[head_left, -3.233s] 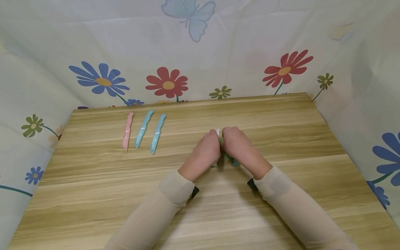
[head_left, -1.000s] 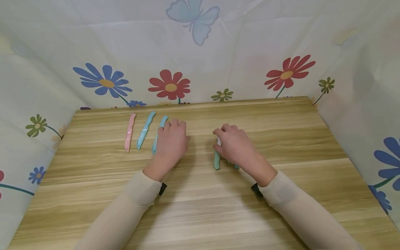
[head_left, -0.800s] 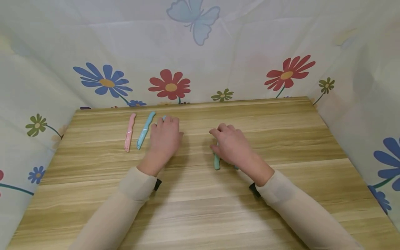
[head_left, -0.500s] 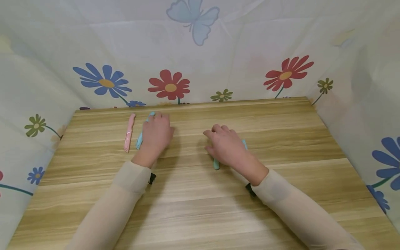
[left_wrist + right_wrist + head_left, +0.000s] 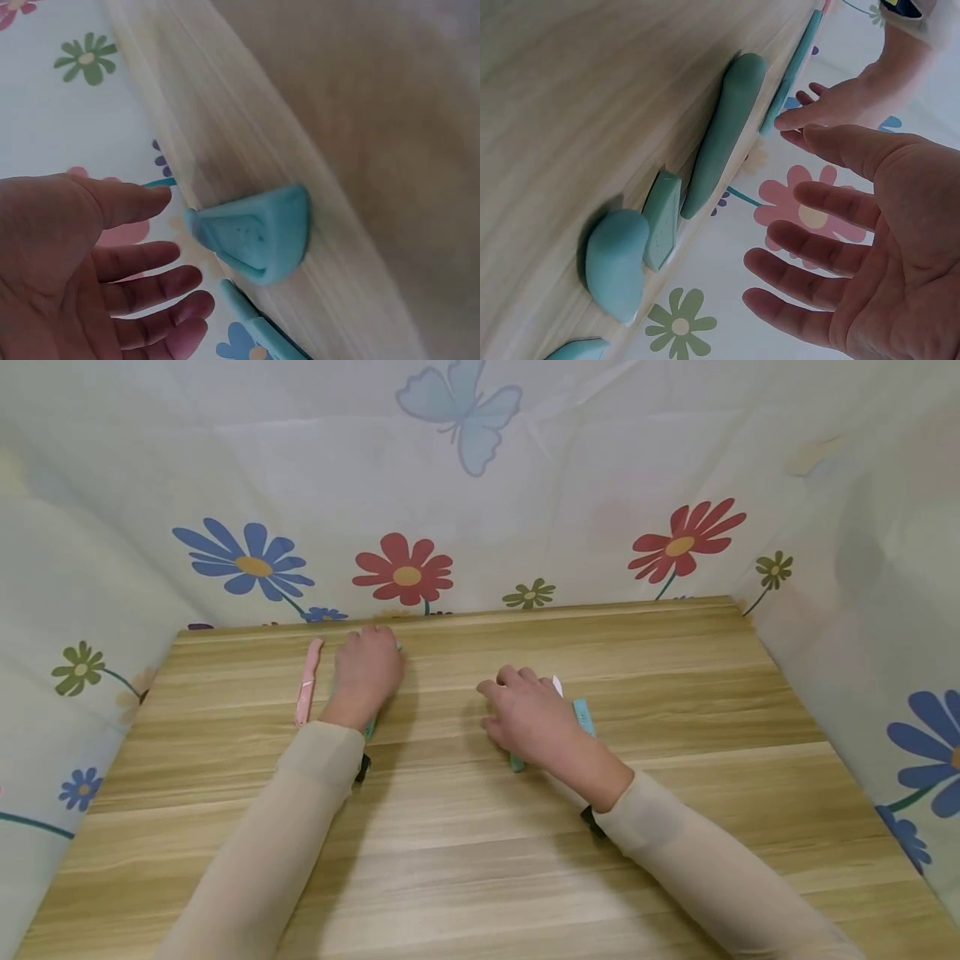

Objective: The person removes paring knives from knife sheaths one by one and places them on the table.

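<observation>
in the head view, the pink knife lies alone at the left part of the counter, touched by nobody. the left hand has come closer to it and is now just to its right. because of this move, the ends of a blue knife show beside the hand and below the wrist, while the other blue one is now almost fully covered. the right hand, well to the right of the pink knife, has shifted a little toward it, so a white blade and a blue sheath show more. i judge that the left hand is in a reaching step, with no knife yet lifted.

in the left wrist view, the left hand has thumb and fingers spread, holding nothing; a thick blue end is just beside its thumb. the pink knife is not seen here.

in the right wrist view, the right hand also has spread fingers and no thing in them. a long green handle lies near it, and a rounded handle farther from the pink knife. both seem uncovered, i think.
</observation>
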Motion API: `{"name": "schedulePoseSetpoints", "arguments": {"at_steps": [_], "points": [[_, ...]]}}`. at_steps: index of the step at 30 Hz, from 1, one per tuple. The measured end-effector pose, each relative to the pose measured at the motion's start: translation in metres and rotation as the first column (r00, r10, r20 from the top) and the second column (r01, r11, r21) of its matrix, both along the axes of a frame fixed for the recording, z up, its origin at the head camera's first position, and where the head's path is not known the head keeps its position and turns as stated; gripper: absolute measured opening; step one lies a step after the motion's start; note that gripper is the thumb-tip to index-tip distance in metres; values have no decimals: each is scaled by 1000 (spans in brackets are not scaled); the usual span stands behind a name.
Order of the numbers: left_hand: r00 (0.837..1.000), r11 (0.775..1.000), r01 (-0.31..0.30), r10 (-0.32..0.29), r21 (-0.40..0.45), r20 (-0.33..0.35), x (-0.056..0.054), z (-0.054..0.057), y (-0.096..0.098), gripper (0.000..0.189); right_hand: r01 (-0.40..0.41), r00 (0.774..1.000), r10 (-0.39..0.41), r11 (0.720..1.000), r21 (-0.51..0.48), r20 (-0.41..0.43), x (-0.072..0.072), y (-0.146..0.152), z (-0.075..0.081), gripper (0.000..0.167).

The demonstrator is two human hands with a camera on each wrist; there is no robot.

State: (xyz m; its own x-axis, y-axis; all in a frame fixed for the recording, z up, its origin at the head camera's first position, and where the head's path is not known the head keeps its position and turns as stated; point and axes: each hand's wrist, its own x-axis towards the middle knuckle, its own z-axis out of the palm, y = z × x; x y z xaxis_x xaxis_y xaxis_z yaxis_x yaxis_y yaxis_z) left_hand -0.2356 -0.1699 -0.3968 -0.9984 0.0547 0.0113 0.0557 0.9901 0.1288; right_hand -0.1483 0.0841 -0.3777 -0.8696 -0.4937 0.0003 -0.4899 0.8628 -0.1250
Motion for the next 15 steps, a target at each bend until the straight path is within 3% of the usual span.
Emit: {"name": "schedulePoseSetpoints", "arguments": {"at_steps": [9, 15], "points": [[991, 999, -39, 40, -11, 129, -19, -6, 2, 34, -16, 1000, 16, 1000, 9, -10, 1, 0, -2, 48], [989, 999, -34, 38, -27, 145, -25, -9, 2, 26, -27, 999, 28, 1000, 6, -32, 0, 0, -3, 48]]}}
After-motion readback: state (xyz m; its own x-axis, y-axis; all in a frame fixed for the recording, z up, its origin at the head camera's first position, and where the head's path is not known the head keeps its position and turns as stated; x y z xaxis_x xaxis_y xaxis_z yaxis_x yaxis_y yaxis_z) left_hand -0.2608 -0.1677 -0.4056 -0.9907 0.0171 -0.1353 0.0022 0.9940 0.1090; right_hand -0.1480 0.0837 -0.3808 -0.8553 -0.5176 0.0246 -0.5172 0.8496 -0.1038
